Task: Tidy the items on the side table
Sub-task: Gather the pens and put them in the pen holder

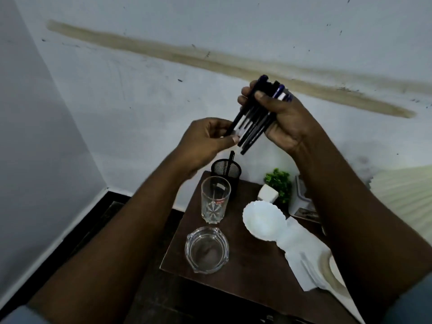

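Note:
My right hand [284,120] is raised above the side table and grips a bundle of several dark pens [254,118], which slant down to the left. My left hand [205,140] pinches the lower end of one pen at the left edge of that bundle. Below the hands stands a black mesh pen holder [225,170] at the table's far edge, with one dark pen [230,160] upright in it. The dark brown side table [252,265] lies underneath.
On the table stand a clear drinking glass [215,199], a glass ashtray [207,250], a white scalloped bowl [264,220], white tissue paper [304,249], a small potted plant [277,187] and a white box [300,199]. Walls close in behind and on the left.

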Motion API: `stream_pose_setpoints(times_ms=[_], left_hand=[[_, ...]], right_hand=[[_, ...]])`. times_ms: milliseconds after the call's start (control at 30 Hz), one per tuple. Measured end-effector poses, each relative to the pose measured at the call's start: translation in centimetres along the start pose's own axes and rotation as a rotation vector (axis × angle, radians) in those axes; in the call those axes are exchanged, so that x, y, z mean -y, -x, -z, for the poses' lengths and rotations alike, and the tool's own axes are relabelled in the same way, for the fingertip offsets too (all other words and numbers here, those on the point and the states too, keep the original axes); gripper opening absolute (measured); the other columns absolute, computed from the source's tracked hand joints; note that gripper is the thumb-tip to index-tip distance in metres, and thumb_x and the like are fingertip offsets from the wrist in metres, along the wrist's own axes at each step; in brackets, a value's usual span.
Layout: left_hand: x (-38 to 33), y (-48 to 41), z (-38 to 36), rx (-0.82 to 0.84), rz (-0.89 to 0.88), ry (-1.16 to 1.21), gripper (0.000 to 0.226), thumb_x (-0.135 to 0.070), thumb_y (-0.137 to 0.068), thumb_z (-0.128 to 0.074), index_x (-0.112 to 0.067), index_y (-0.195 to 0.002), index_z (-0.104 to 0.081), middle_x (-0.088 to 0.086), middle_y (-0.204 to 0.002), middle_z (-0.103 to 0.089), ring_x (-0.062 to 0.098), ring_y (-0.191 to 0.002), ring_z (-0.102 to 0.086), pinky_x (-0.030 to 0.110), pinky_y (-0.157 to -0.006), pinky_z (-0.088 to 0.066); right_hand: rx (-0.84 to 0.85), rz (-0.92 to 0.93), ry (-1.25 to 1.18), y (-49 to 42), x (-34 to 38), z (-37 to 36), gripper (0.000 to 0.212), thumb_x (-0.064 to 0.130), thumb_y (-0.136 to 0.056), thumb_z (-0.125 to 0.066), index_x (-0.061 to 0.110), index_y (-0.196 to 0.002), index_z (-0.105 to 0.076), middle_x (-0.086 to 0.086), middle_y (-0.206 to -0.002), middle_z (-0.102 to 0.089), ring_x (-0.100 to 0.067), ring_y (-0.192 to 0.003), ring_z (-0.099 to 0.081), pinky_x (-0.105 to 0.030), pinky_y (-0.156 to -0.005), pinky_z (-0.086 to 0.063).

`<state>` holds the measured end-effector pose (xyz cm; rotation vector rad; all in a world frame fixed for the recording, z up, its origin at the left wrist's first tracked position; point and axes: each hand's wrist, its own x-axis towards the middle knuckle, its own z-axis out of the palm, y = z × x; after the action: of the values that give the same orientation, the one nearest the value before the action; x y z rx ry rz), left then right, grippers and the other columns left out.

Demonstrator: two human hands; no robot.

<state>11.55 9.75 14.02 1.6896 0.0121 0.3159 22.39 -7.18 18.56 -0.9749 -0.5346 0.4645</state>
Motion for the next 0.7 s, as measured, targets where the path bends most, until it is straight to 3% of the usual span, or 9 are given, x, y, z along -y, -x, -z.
stream_pose_setpoints(times_ms=[100,233,367,467,600,700], left_hand=[[2.5,-2.7,0.9,0.003,0.022,-0.111,0.034,-0.008,-0.086,-0.082,-0.008,-0.118,-0.072,0.007,-0.102,-0.08,0.019,-0.098,-0.077,0.039,-0.098,-0.059],[7.0,-3.5,0.6,-0.04,0.028,-0.218,0.019,-0.017,-0.084,-0.084,-0.011,-0.101,-0.079,0.005,-0.092,-0.08,0.024,-0.09,-0.077,0.052,-0.092,-0.06],[10.1,-3.6,0.5,-0.057,0.084,-0.303,0.017,-0.035,-0.082,-0.084,-0.021,-0.093,-0.081,-0.004,-0.09,-0.08,0.014,-0.087,-0.076,0.049,-0.093,-0.059],[11.0,-3.8,0.5,-0.055,0.123,-0.341,0.021,-0.039,-0.082,-0.083,-0.023,-0.095,-0.082,-0.003,-0.1,-0.079,0.017,-0.1,-0.074,0.048,-0.096,-0.057],[11.6,-3.8,0.3,-0.087,0.128,-0.512,0.043,-0.062,-0.069,-0.073,-0.031,-0.098,-0.081,-0.009,-0.121,-0.069,0.024,-0.127,-0.056,0.05,-0.107,-0.046],[11.8,-4.0,0.3,-0.078,0.142,-0.502,0.043,-0.065,-0.065,-0.071,-0.034,-0.093,-0.08,-0.013,-0.115,-0.069,0.025,-0.124,-0.057,0.05,-0.104,-0.048]], right_hand=[[0.022,-0.036,0.103,-2.3,-1.9,1.2,0.027,-0.008,-0.096,-0.058,-0.004,-0.122,-0.061,-0.019,-0.112,-0.069,-0.036,-0.112,-0.067,-0.045,-0.101,-0.054],[0.04,-0.137,0.168,-3.1,-7.3,3.5,0.025,-0.007,-0.096,-0.059,-0.003,-0.121,-0.063,-0.018,-0.11,-0.071,-0.035,-0.111,-0.067,-0.044,-0.1,-0.056],[0.078,-0.183,0.174,-3.1,-11.1,5.3,0.027,-0.005,-0.094,-0.063,-0.001,-0.12,-0.066,-0.02,-0.116,-0.071,-0.034,-0.116,-0.067,-0.046,-0.101,-0.055],[0.074,-0.194,0.192,-2.9,-12.3,5.8,0.029,-0.006,-0.092,-0.065,0.001,-0.12,-0.069,-0.021,-0.119,-0.072,-0.034,-0.116,-0.069,-0.045,-0.1,-0.056],[0.094,-0.161,0.282,-2.6,-12.9,5.6,0.033,-0.009,-0.089,-0.068,0.006,-0.118,-0.071,-0.017,-0.122,-0.072,-0.029,-0.113,-0.07,-0.038,-0.094,-0.057],[0.08,-0.155,0.292,-2.7,-13.0,5.7,0.036,-0.01,-0.087,-0.069,0.002,-0.121,-0.068,-0.02,-0.122,-0.071,-0.03,-0.113,-0.07,-0.04,-0.098,-0.057]])
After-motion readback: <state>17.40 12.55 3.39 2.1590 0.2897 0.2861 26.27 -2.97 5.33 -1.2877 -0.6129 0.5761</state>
